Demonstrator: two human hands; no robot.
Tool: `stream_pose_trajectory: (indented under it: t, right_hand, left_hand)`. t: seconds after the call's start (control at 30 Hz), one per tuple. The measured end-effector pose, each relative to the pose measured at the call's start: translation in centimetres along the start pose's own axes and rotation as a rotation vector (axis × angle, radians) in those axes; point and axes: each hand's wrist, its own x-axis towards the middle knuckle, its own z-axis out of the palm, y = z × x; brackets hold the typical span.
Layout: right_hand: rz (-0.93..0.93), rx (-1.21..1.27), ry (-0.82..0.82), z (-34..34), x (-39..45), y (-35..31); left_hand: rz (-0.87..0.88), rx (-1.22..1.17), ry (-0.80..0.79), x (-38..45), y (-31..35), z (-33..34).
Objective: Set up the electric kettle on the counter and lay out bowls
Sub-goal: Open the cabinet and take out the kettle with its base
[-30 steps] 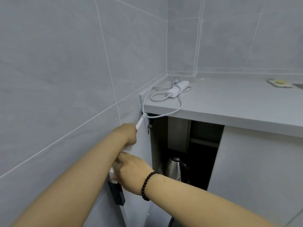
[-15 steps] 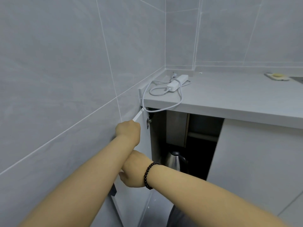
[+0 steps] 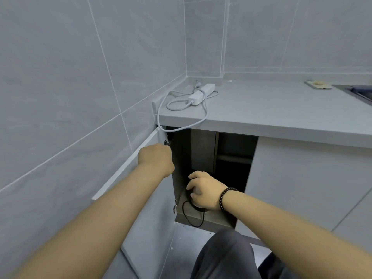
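The electric kettle (image 3: pixel 196 206) stands low inside the open cabinet under the counter (image 3: pixel 271 109). My right hand (image 3: pixel 203 190) covers most of it, fingers curled over its top, so only a dark lower rim shows. Its black cord (image 3: pixel 186 216) loops on the cabinet floor in front. My left hand (image 3: pixel 156 158) grips the top edge of the white cabinet door (image 3: pixel 124 166), close to the upper hinge, and the door is swung out to the left. No bowls are in view.
A white power strip (image 3: pixel 201 93) lies in the counter's back left corner, its cable hanging over the edge. A small dish (image 3: pixel 318 84) and a sink corner (image 3: pixel 360 93) sit far right. A closed cabinet door (image 3: pixel 302 188) is to the right. My knee (image 3: pixel 221 256) is below.
My right hand left the door and moved right and into the cabinet onto the kettle. The door has swung wider. My left hand stays on its top edge.
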Motion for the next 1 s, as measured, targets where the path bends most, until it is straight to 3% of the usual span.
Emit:
stream_pose_trajectory:
  t: [0.17, 0.4, 0.8, 1.0]
  right_hand:
    - [0.123, 0.051, 0.015, -0.3, 0.8, 4.4]
    - [0.27, 0.148, 0.0, 0.9, 3.5, 11.8]
    - [0.514, 0.3, -0.043, 8.3, 9.4, 23.7]
    - [0.608, 0.359, -0.077, 12.0, 12.0, 27.3]
  left_hand:
    - [0.06, -0.161, -0.017, 2.1, 4.0, 2.9]
    - [0.048, -0.27, -0.212, 6.0, 7.3, 9.5]
    - [-0.023, -0.455, -0.532, 11.6, 13.2, 22.5]
    - [-0.061, -0.603, -0.588, 14.7, 17.5, 27.7]
